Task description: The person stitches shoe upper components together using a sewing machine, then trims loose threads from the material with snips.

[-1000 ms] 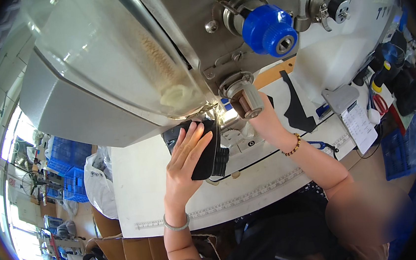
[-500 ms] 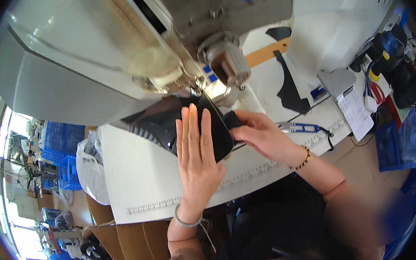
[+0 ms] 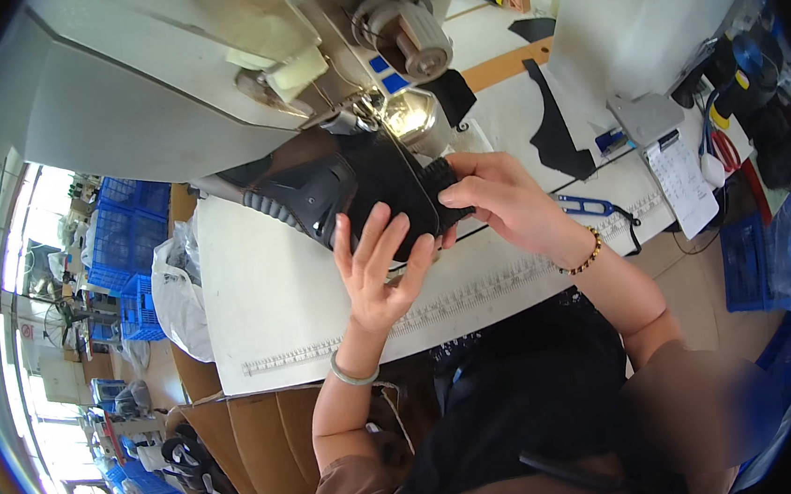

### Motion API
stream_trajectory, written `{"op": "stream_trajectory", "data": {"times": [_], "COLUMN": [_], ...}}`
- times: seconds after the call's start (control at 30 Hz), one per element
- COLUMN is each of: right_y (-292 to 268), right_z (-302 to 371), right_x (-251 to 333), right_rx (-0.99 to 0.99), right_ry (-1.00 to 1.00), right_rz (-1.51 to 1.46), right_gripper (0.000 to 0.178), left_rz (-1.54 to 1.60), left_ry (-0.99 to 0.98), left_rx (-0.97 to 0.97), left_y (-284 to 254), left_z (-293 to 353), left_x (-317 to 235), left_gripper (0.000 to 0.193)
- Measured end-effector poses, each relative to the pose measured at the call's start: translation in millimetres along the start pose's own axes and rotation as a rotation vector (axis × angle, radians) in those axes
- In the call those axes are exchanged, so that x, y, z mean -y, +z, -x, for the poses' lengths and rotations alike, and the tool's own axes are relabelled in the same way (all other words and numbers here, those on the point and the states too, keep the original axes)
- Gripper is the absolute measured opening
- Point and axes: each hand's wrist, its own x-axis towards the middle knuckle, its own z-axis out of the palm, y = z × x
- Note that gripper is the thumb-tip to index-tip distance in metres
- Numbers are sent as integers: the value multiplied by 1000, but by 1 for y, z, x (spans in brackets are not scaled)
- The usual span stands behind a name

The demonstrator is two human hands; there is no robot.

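Note:
A glossy black sewn piece (image 3: 388, 177) with a grey ribbed strip along its left side lies under the sewing machine's needle area (image 3: 363, 116). My left hand (image 3: 384, 271) rests on its near edge, fingers spread and bent, palm down. At the piece's right edge, my right hand (image 3: 514, 204) pinches a black ribbed part (image 3: 439, 179) between thumb and fingers. The machine lamp lights the spot just beyond. What lies beneath the piece is hidden.
The machine's pale head (image 3: 156, 89) looms over the upper left. On the white table (image 3: 280, 328) are a printed ruler scale, black cut pieces (image 3: 555, 130), and a blue-handled tool (image 3: 585, 204). A clipboard (image 3: 677, 189) and red-handled scissors (image 3: 726, 152) lie at right; a cardboard box (image 3: 263, 456) stands below left.
My left hand has slid toward me from lying flat across the piece, its fingers now spread at the near edge. My right hand has shifted slightly up and right. The view has shifted.

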Motion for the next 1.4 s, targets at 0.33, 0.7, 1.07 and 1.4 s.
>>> {"op": "stream_trajectory", "data": {"times": [0.33, 0.7, 1.07, 1.4], "right_y": [7, 5, 16, 16], "right_z": [-7, -7, -2, -7], "right_x": [11, 15, 2, 1], "right_rx": [2, -22, -122, -105], "right_ry": [76, 18, -43, -68], "right_rz": [-30, 357, 228, 237], "right_gripper": [21, 20, 20, 17], "left_rz": [137, 72, 67, 76], "left_ry": [-16, -8, 21, 52], "left_rx": [-15, 103, 176, 224], "left_y": [-10, -17, -25, -25], "left_z": [-12, -19, -30, -31], "left_x": [6, 4, 4, 12], "left_gripper": [19, 17, 27, 29]}}
